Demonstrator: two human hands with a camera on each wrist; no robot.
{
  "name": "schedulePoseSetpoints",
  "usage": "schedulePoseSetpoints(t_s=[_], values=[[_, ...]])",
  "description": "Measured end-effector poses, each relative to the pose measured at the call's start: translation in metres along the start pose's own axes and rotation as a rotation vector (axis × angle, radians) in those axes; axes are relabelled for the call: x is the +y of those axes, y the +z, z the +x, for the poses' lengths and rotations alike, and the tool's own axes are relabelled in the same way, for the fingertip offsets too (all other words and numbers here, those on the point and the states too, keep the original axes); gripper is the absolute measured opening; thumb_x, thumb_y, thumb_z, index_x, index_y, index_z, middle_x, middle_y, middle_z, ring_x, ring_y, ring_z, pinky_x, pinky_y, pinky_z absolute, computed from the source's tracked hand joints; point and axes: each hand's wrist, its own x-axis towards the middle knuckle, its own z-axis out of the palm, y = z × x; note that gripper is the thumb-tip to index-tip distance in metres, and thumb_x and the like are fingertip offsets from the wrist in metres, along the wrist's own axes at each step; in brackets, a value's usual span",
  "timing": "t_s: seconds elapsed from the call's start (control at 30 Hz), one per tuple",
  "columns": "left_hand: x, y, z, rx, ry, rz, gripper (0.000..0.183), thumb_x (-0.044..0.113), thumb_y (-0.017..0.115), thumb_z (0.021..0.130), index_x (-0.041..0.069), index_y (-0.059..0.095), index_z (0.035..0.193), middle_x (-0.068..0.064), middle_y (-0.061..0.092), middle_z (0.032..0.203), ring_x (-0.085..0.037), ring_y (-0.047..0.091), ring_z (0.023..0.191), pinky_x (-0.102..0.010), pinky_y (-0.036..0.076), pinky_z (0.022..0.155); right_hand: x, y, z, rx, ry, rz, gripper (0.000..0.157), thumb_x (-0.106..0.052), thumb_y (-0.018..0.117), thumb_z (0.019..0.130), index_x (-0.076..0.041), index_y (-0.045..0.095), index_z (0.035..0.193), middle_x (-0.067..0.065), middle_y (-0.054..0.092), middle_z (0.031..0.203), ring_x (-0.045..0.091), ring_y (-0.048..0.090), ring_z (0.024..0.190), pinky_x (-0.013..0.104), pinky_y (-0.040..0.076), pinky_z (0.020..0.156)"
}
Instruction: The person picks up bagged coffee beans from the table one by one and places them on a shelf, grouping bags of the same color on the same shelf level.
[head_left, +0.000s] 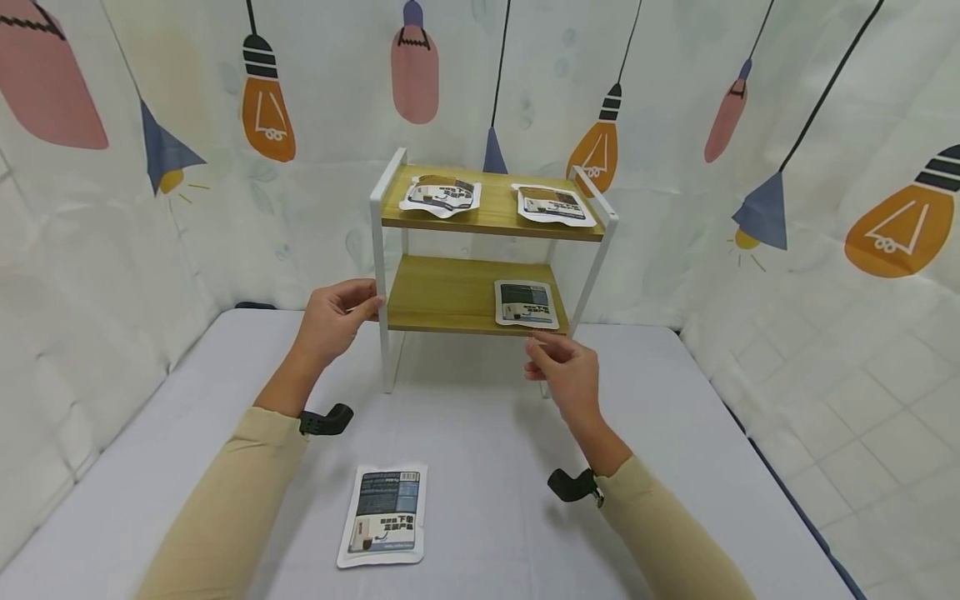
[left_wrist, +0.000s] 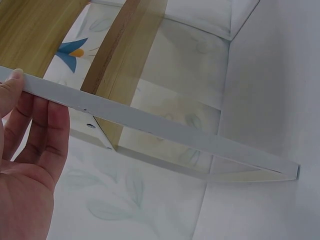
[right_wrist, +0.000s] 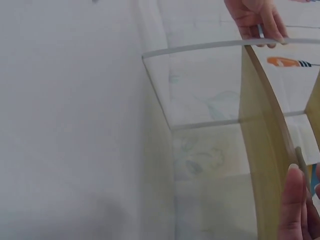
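My left hand [head_left: 339, 321] pinches the white left upright [left_wrist: 165, 127] of a small two-tier shelf, thumb on one side and fingers on the other. At the front edge of the lower wooden board [head_left: 431, 292] is my right hand [head_left: 566, 371], fingers loosely bent and fingertips just below a flat white-bordered pouch [head_left: 527, 304]. That pouch lies at the right end of the lower board. In the right wrist view, the right fingers [right_wrist: 292, 200] are beside the board's edge, partly cut off by the frame. Two similar pouches, left [head_left: 441, 196] and right [head_left: 553, 205], lie on the upper board [head_left: 495, 212].
Another pouch [head_left: 384, 515] lies flat on the white-covered table [head_left: 480, 467], in front of the shelf and between the forearms. Behind the shelf hangs a white cloth backdrop [head_left: 322, 208] printed with lamps and bulbs. Dark wrist-worn devices, left [head_left: 327, 419] and right [head_left: 572, 485], stick out inward.
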Motion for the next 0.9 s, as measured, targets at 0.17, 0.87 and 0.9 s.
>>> schedulePoseSetpoints(t_s=[0.17,0.87,0.9], values=[[0.000,-0.001,0.000,0.003,0.005,-0.002,0.036,0.023,0.068,0.100,0.006,0.068,0.131,-0.024,0.071,0.122,-0.005,0.071,0.092,-0.015,0.058,0.083,0.000,0.003,-0.010,-0.057,0.043,-0.015,0.035,-0.030,0.081,0.089,-0.011,0.077,0.118,0.011,0.076,0.092,0.026,0.075,0.074,0.033,0.065,0.071],[0.001,0.000,0.000,0.001,0.009,-0.006,0.034,0.022,0.067,0.100,0.008,0.069,0.131,-0.021,0.072,0.122,-0.005,0.071,0.093,-0.015,0.059,0.083,0.009,0.014,-0.050,-0.162,0.150,0.001,0.036,-0.031,0.084,0.087,-0.013,0.076,0.117,0.013,0.077,0.104,0.036,0.075,0.091,0.031,0.064,0.076],[0.002,0.000,0.000,0.000,0.007,-0.009,0.035,0.022,0.067,0.100,0.008,0.069,0.132,-0.020,0.072,0.122,-0.005,0.071,0.093,-0.015,0.059,0.083,0.010,0.015,-0.052,-0.166,0.155,0.002,0.035,-0.030,0.083,0.087,-0.013,0.076,0.117,0.012,0.077,0.105,0.035,0.075,0.092,0.030,0.064,0.076]])
